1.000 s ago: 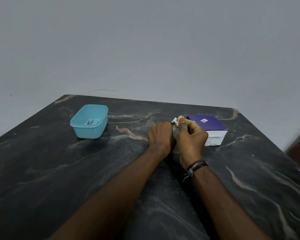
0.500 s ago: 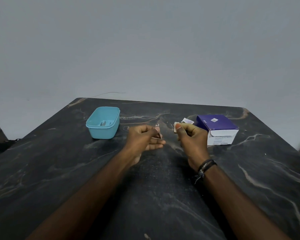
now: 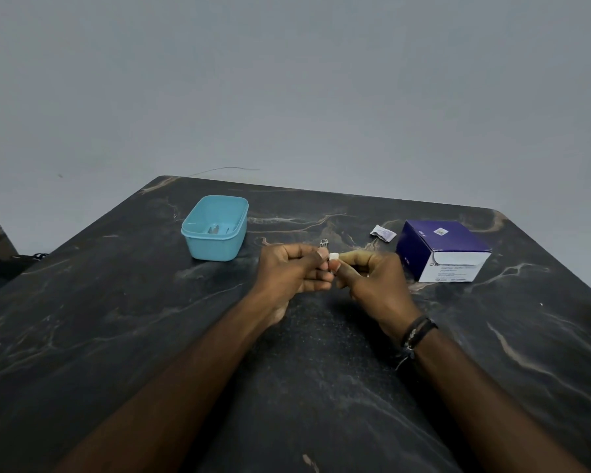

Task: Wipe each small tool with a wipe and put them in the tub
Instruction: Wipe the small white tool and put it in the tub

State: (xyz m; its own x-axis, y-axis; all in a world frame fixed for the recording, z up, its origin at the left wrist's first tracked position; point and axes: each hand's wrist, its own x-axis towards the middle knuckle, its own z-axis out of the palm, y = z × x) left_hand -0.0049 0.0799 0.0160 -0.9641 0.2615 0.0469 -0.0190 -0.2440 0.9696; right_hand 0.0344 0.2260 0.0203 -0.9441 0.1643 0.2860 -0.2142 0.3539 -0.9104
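My left hand (image 3: pixel 292 271) pinches a small metal tool (image 3: pixel 323 245) whose tip sticks up above the fingers. Touching it from the right, my right hand (image 3: pixel 372 278) pinches a small white wipe (image 3: pixel 333 257) between thumb and forefinger. Both hands hover over the middle of the dark marble table (image 3: pixel 116 336). The light blue tub (image 3: pixel 215 227) stands at the back left, apart from my hands, with small metal tools lying inside it.
A purple and white box (image 3: pixel 442 250) sits at the back right. An opened wipe wrapper (image 3: pixel 382 232) lies just left of it. A grey wall rises behind the table's far edge.
My hands came apart near the box, the left one lifting the small tool, then met again at the table's middle with wipe against tool. The wrapper now lies on the table.
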